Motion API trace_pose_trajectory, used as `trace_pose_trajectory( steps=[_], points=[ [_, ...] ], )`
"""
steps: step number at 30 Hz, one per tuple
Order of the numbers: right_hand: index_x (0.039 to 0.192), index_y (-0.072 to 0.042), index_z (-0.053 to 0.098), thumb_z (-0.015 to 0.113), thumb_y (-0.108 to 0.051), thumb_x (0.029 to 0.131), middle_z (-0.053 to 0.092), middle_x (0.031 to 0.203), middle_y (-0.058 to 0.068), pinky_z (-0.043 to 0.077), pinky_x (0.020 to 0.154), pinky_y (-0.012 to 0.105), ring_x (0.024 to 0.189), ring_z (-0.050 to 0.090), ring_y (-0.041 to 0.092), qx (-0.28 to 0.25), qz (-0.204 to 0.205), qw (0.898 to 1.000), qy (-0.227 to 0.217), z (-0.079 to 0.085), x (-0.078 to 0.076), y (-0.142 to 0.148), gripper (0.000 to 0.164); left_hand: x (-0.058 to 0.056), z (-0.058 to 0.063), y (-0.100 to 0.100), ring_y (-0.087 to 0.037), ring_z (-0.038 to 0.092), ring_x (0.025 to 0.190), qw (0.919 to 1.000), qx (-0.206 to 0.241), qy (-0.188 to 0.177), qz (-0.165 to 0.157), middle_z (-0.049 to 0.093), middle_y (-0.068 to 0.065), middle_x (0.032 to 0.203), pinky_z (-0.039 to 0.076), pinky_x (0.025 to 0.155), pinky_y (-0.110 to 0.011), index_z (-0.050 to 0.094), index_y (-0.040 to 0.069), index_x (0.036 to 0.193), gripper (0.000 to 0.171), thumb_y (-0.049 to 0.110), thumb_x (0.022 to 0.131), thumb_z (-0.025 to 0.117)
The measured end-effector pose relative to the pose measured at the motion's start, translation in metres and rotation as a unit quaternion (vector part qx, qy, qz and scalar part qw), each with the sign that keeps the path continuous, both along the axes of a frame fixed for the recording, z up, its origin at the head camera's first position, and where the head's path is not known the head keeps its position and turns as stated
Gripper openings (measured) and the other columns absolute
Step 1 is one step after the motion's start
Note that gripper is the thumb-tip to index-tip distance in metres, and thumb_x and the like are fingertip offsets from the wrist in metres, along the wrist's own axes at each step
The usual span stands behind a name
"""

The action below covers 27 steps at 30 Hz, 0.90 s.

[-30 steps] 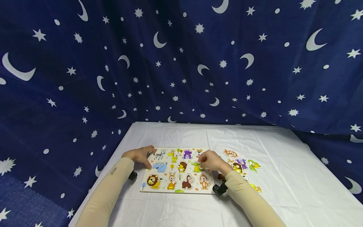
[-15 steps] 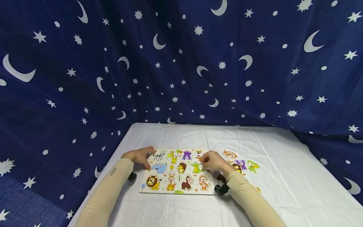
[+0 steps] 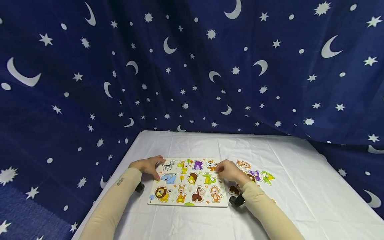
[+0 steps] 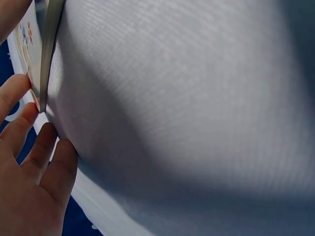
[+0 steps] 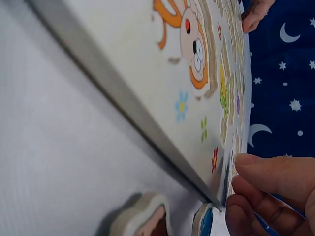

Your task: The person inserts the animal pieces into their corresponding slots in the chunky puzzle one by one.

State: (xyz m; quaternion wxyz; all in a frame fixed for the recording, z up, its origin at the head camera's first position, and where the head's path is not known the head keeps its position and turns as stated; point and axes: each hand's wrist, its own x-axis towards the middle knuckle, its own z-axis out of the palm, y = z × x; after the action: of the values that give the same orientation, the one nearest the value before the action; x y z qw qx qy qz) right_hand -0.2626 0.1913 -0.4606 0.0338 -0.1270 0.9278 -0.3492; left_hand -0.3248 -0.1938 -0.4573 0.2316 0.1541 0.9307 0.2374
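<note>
A white puzzle board point(image 3: 210, 204) printed with animals lies flat, with cut-out outlines around the pictures. My left hand point(image 3: 148, 165) spreads round its left end, thumb on the face and fingers at the far corner. In the left wrist view, those fingers point(image 4: 18, 129) lie fairly straight at the board's corner. My right hand point(image 3: 230, 171) is over the board's right edge, fingertips beside the tiger picture point(image 3: 211, 164). The right wrist view has that thumb point(image 5: 266, 169) and the bent fingers close together near the far corner; I cannot tell whether they pinch anything.
Loose animal pieces lie right of the board: an orange monkey point(image 3: 243, 163), a purple hippo point(image 3: 254, 174), a green crocodile point(image 3: 267, 177) and a brown gorilla point(image 3: 233, 190). My right forearm hides others. Starry blue curtains point(image 3: 192, 66) stand behind the white-clothed table point(image 3: 180, 144).
My right hand has shifted right from the crocodile picture to beside the tiger picture, uncovering the whole crocodile. The left hand stays at the board's left end.
</note>
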Motion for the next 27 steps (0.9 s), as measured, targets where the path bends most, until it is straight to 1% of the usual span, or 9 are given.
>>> trace_pose_trajectory(
  steps=[5, 9, 16, 21, 24, 27],
  points=[
    [0.09, 0.001, 0.076, 0.072, 0.01, 0.066, 0.072, 0.08, 0.007, 0.054, 0.07, 0.029, 0.073, 0.06, 0.013, 0.008, 0.007, 1.0, 0.028, 0.0, -0.001, 0.004, 0.026, 0.0, 0.001, -0.001, -0.041, 0.021, 0.152, 1.0, -0.001, 0.001, 0.0, 0.027, -0.015, 0.165, 0.02, 0.123, -0.059, 0.046, 0.012, 0.15, 0.1, 0.012, 0.062, 0.094],
    [0.089, 0.001, 0.076, 0.071, 0.011, 0.065, 0.073, 0.081, 0.008, 0.053, 0.068, 0.028, 0.073, 0.061, 0.012, 0.01, 0.009, 0.999, 0.035, -0.001, -0.002, 0.008, 0.026, 0.0, 0.002, -0.001, -0.042, 0.022, 0.152, 1.0, -0.005, 0.003, -0.001, 0.027, -0.015, 0.165, 0.02, 0.122, -0.06, 0.047, 0.012, 0.149, 0.1, 0.013, 0.062, 0.094],
    [0.089, 0.002, 0.075, 0.067, 0.014, 0.067, 0.071, 0.081, 0.008, 0.054, 0.068, 0.028, 0.075, 0.06, 0.014, 0.002, 0.006, 1.0, 0.017, -0.003, -0.003, 0.015, 0.027, -0.001, 0.002, 0.0, -0.041, 0.02, 0.153, 1.0, 0.005, -0.006, 0.003, 0.026, -0.014, 0.165, 0.019, 0.123, -0.059, 0.046, 0.011, 0.15, 0.1, 0.014, 0.062, 0.095],
    [0.087, 0.003, 0.074, 0.067, 0.014, 0.066, 0.07, 0.078, 0.009, 0.05, 0.064, 0.025, 0.072, 0.058, 0.013, -0.004, 0.007, 1.0, 0.025, -0.006, -0.006, 0.021, 0.025, 0.0, 0.004, 0.001, -0.042, 0.02, 0.152, 1.0, 0.002, -0.004, 0.005, 0.025, -0.015, 0.165, 0.019, 0.123, -0.059, 0.046, 0.011, 0.149, 0.1, 0.013, 0.062, 0.095],
    [0.085, 0.003, 0.073, 0.066, 0.014, 0.065, 0.07, 0.077, 0.008, 0.048, 0.063, 0.025, 0.07, 0.056, 0.012, -0.008, 0.006, 1.0, 0.027, -0.006, -0.006, 0.025, 0.025, 0.001, 0.003, 0.001, -0.041, 0.02, 0.152, 1.0, 0.002, -0.002, 0.007, 0.025, -0.015, 0.165, 0.019, 0.123, -0.059, 0.047, 0.011, 0.149, 0.099, 0.012, 0.062, 0.095],
    [0.085, 0.002, 0.073, 0.064, 0.014, 0.065, 0.07, 0.077, 0.006, 0.048, 0.062, 0.026, 0.07, 0.056, 0.013, -0.005, -0.005, 1.0, 0.021, -0.007, -0.005, 0.028, 0.025, 0.001, 0.002, 0.0, -0.041, 0.021, 0.152, 0.9999, 0.007, -0.002, 0.007, 0.026, -0.015, 0.165, 0.019, 0.123, -0.059, 0.048, 0.01, 0.148, 0.098, 0.011, 0.062, 0.095]
  ],
)
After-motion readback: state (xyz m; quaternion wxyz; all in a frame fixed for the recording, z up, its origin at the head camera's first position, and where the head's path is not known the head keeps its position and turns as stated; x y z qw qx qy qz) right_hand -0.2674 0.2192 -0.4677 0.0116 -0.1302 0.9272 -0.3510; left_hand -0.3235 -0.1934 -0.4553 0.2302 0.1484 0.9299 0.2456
